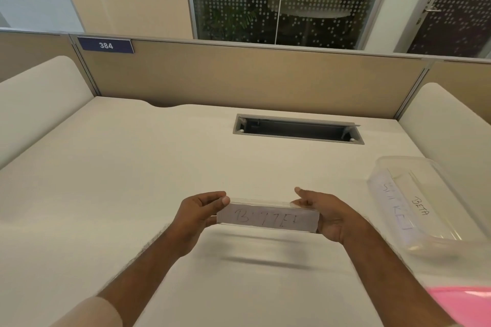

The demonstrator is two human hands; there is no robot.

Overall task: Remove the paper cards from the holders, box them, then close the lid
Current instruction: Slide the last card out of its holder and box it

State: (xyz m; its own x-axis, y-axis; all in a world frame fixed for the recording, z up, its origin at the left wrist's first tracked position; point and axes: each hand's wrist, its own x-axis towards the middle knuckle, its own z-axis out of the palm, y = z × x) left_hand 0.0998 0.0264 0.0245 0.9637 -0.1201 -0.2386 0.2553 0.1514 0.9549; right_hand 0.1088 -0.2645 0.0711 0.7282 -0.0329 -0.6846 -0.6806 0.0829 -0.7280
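- A person holds a clear card holder [268,216] level above the middle of a pale counter [132,172], one hand at each end.
- The left hand [198,214] grips the holder's left end, thumb on the top edge and fingers [212,221] curled behind and under it.
- The right hand [325,216] grips the right end, thumb pressed on the top corner, the index finger pointing away toward the counter's far edge.
- A paper card [267,219] with blurred handwritten letters sits inside the holder; the word cannot be read with certainty.
- The holder's shadow falls on the counter below it, between the two forearms.
- Near the counter's right edge stands a clear plastic box [449,194], open at the top, with cards inside; one card [420,206] reads "BETA", another [396,207] lies against the box's near wall with faint lettering.
- A pink lid [467,305] lies at the counter's near right corner, partly behind the right forearm.
- A cable slot [297,129] with a metal frame is set into the counter toward the far edge.
- A tan partition [252,77] rises behind the far edge, carrying a blue plate [105,45] marked "384".
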